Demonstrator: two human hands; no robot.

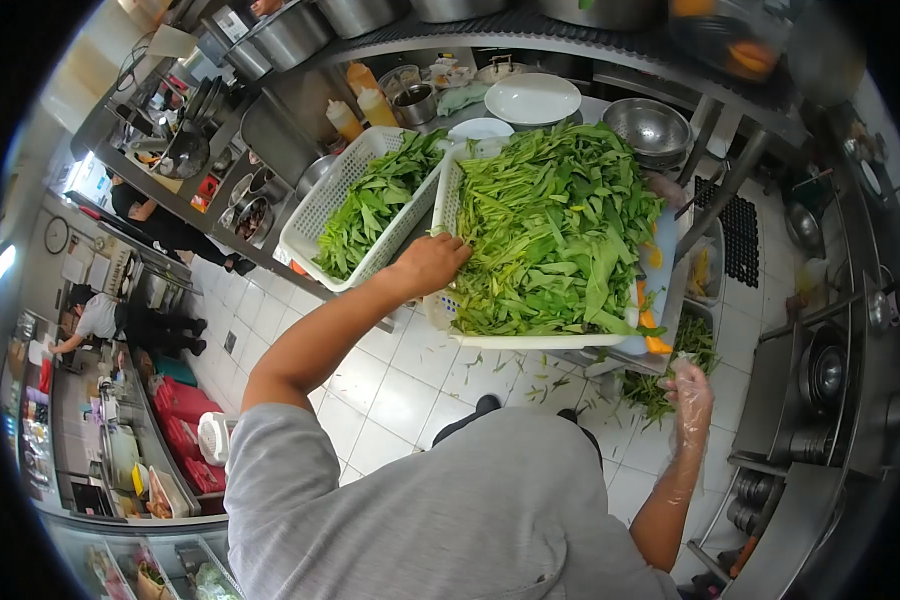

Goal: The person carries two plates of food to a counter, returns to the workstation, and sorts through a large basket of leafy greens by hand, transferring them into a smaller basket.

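My bare left hand (438, 262) is at the left rim of a large white plastic basket (530, 341), its fingers curled over the edge against the greens. A tall heap of long-leaved leafy greens (560, 230) fills this basket. Off to the right and lower, my right hand (690, 392) wears a clear plastic glove. Its fingers are drawn together beside more leafy greens (652, 400) below the counter's corner; what they hold is hard to see. A narrower white basket (395, 235) with fewer greens stands tilted to the left.
Orange peppers or carrot pieces (652, 330) lie on a pale blue board (660, 265) right of the basket. Behind are a white oval plate (533, 98), a steel colander (647, 128) and sauce bottles (375, 107). Cut leaves litter the tiled floor (390, 355). Two people work at far left.
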